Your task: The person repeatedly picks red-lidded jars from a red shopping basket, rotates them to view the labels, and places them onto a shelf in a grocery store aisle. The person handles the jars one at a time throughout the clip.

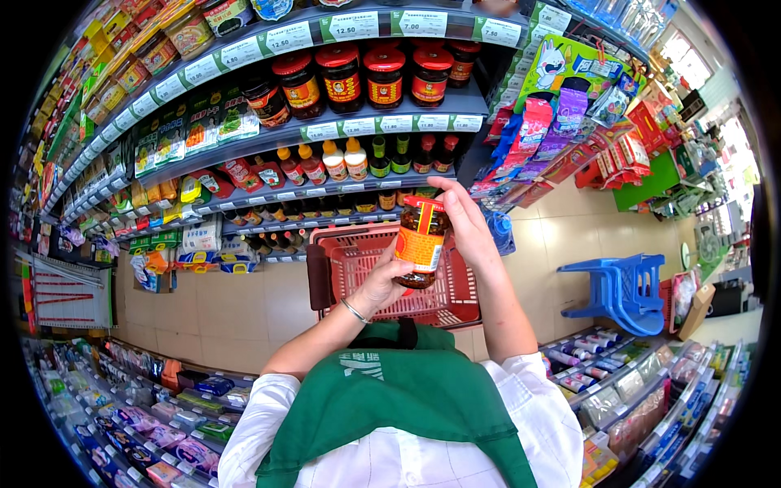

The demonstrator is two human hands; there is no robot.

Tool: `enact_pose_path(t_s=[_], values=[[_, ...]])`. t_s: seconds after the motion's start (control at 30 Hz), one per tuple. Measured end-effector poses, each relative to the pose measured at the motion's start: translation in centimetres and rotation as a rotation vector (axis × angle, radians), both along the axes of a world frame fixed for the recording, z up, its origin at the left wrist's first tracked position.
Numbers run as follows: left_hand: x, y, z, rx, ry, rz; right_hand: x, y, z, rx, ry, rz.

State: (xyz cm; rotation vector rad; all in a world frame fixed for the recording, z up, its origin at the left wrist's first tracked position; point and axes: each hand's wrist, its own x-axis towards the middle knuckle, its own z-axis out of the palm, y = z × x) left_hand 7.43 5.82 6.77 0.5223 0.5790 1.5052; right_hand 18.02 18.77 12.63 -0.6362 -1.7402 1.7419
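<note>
A glass jar of dark chili sauce with a red lid and an orange-red label is held upright, slightly tilted, before my chest. My left hand grips its lower part, thumb across the label. Beside the lid and upper right side is my right hand, fingers extended; whether it presses on the jar or only rests near it, I cannot tell. A barcode and small print face me. Beneath both hands, a red plastic shopping basket with a dark handle grip is partly hidden by my arms.
Ahead, a shelf bears several red-lidded sauce jars; squeeze bottles stand one level lower. Candy bags hang at the shelf's right end. A blue plastic stool is on the tiled floor to the right. Stocked shelves lie behind me.
</note>
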Motion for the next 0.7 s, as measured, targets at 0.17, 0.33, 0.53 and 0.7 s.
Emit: enact_pose_path(t_s=[0.17, 0.33, 0.53, 0.7], values=[[0.1, 0.1, 0.1, -0.013, -0.017, 0.000, -0.1, -0.2, 0.4, -0.032, 0.028, 0.006], [0.4, 0.5, 0.4, -0.009, -0.004, 0.032, -0.1, 0.4, -0.1, 0.003, 0.000, -0.001], [0.3, 0.7, 0.3, -0.014, -0.015, 0.029, -0.1, 0.9, -0.6, 0.058, -0.038, -0.011], [0.1, 0.8, 0.3, -0.022, -0.001, 0.040, -0.4, 1.2, -1.0, 0.039, -0.029, -0.006]])
